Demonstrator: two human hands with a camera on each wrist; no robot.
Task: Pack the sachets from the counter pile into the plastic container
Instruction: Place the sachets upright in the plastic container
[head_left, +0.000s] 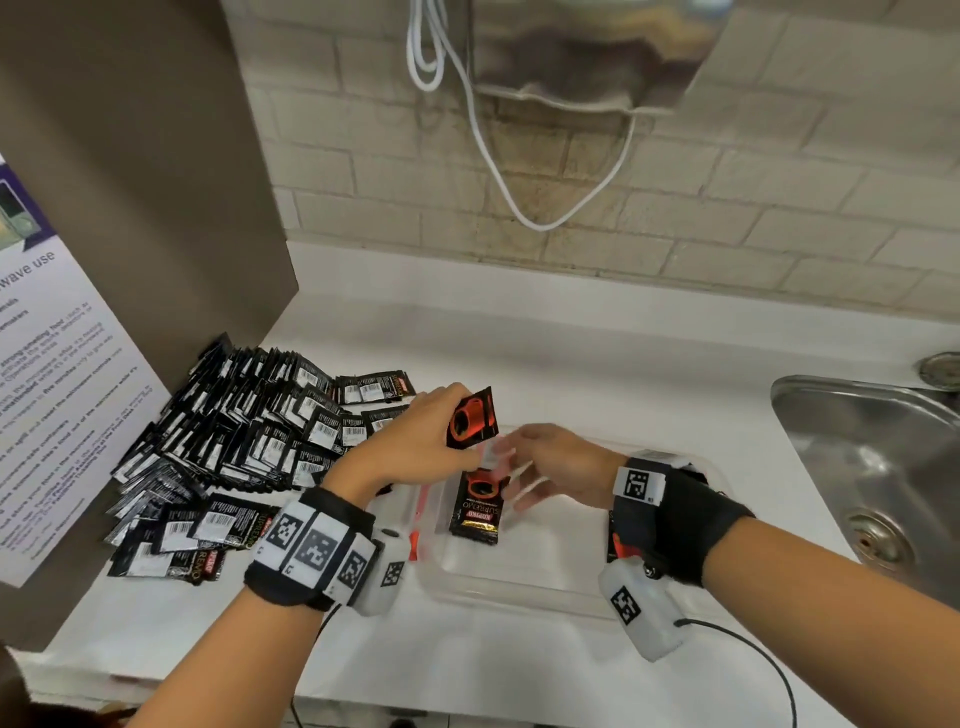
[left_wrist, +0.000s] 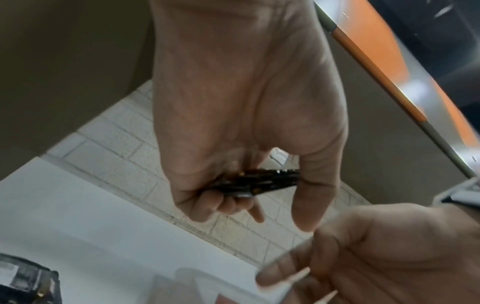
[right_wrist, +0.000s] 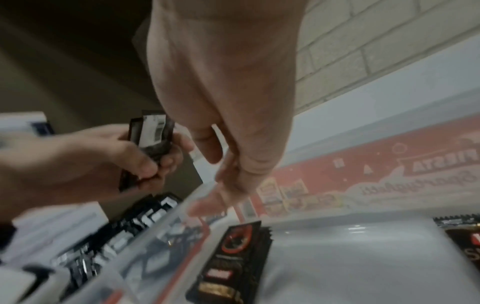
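While left hand (head_left: 415, 436) grips sachets (head_left: 472, 418), right hand (head_left: 561, 467) adjacent.

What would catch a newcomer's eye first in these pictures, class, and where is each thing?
The big heap of black sachets on the white counter, left of the hands. Next, the left hand holding a small bunch of sachets above the clear container, where a stack already lies, with the right hand open beside it. A steel sink sits at the right.

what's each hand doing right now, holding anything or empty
Left hand: gripping a small stack of sachets, fingers curled round it.
Right hand: open, fingers straight and blurred, holding nothing, above the plastic container.
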